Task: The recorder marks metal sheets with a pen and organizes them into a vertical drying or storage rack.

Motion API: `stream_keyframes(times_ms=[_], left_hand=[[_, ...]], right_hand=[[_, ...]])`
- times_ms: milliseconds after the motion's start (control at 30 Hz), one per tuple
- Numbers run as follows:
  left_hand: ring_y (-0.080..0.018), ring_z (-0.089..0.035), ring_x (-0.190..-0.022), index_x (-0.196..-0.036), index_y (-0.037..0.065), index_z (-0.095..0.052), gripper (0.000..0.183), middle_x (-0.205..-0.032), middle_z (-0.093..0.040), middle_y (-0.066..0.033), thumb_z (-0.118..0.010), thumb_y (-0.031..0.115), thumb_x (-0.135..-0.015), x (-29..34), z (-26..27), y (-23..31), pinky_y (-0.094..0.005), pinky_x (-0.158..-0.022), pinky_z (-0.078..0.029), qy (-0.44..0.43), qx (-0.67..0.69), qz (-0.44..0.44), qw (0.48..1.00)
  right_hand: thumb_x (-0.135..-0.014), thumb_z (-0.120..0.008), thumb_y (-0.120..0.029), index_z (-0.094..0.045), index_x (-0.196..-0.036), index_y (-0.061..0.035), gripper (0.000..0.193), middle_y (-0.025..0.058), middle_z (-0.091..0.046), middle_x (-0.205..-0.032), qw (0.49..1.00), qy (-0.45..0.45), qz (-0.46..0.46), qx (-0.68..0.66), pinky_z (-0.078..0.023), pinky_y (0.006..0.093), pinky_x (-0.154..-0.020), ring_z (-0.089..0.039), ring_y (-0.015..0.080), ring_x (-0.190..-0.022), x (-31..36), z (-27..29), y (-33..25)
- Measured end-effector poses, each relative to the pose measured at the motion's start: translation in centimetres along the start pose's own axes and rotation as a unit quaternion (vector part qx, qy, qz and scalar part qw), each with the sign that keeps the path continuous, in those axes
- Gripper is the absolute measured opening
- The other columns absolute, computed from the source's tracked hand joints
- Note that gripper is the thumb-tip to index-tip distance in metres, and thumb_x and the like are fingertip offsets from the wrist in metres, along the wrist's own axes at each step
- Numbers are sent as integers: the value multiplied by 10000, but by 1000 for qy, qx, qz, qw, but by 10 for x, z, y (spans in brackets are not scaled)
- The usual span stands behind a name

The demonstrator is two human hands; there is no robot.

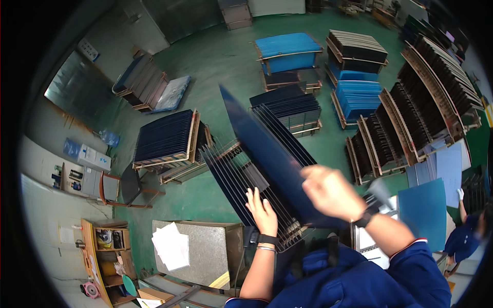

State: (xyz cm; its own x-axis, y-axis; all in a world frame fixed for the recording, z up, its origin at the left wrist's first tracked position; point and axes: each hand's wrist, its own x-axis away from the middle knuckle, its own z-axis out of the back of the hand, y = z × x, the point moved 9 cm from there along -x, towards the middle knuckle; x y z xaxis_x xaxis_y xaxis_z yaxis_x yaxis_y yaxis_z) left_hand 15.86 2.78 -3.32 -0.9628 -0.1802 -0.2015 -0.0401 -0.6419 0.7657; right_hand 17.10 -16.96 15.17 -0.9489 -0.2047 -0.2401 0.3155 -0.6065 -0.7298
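Note:
A thin, flat dark blue panel (264, 149) stands tilted over a wire rack (294, 237) in front of me, its far corner pointing away. My right hand (328, 191), slightly blurred, has its fingers curled at the panel's right edge. On the near left side of the panel, my left hand (263, 211) is open with its fingers spread, over the rack's wires. I cannot tell whether it touches the panel. Several more dark panels stand upright in the rack's slots, on either side of the raised one.
Racks of dark panels (164, 136) stand left and ahead; blue stacks (287, 46) lie beyond. Long racks (395, 118) fill the right, near a co-worker (465, 236). A grey-topped table (205, 246) with white papers (171, 246) and a chair (132, 186) are at left.

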Motion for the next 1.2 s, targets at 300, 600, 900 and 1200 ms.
stream_keyframes(times_ms=[300, 600, 900, 1200], left_hand=[[-251, -401, -1318, -1407, 21, -383, 525, -1434, -419, -117, -468, 346, -1004, -42, -12, 45, -387, -1116, -293, -144, 490, 161, 845], [-143, -637, -951, -1271, 52, -480, 306, -1116, -630, -69, -497, 175, -992, -57, 8, 145, -292, -781, -550, -247, 635, 105, 725], [-109, -657, -858, -1234, 22, -516, 293, -1055, -663, -62, -508, 181, -988, -55, 12, 134, -258, -726, -560, -248, 591, 118, 759], [-189, -691, -871, -1265, 24, -459, 299, -1098, -643, -130, -426, 178, -1011, -69, 17, 106, -301, -716, -610, -271, 618, 110, 730]], right_hand=[[-894, -584, -181, -649, -989, 63, 270, 90, -678, -902, 915, 177, -132, -337, -496, 242, -703, -634, 127, -748, 110, 259, 38], [-973, -505, -233, -613, -1035, 52, 311, 142, -706, -881, 780, 285, -205, -518, -585, 244, -611, -706, 162, -726, 203, 199, 178], [-1021, -341, -299, -399, -1379, 36, 493, 168, -593, -1240, 753, 281, -184, -565, -570, 311, -846, -664, 201, -1010, 195, 156, 177], [-1030, -327, -368, -423, -1340, 100, 569, 195, -634, -1140, 808, 266, -148, -505, -585, 248, -751, -686, 172, -923, 183, 173, 160]])
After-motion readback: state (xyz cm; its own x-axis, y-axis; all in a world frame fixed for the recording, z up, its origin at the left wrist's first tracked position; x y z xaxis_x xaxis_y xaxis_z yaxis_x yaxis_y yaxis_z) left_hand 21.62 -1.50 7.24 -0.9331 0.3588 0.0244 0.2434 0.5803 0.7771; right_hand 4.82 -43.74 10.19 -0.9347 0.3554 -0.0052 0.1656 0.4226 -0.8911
